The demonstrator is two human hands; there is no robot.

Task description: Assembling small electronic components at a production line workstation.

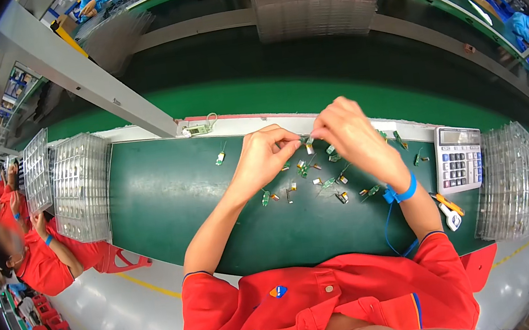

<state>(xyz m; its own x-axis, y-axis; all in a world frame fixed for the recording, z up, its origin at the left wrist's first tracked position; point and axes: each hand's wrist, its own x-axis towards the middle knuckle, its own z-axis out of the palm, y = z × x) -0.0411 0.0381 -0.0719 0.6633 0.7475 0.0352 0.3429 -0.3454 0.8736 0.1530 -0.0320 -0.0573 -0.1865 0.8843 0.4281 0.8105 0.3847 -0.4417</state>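
Board (306, 140) — tiny, green, white-and-amber piece (309, 148) just below — between pinched fingers (289, 141).

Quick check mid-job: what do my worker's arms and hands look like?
Left hand and right hand are ungloved. The short red sleeves have dark-trimmed cuffs. A blue wristband with a thin blue cord circles the right wrist.
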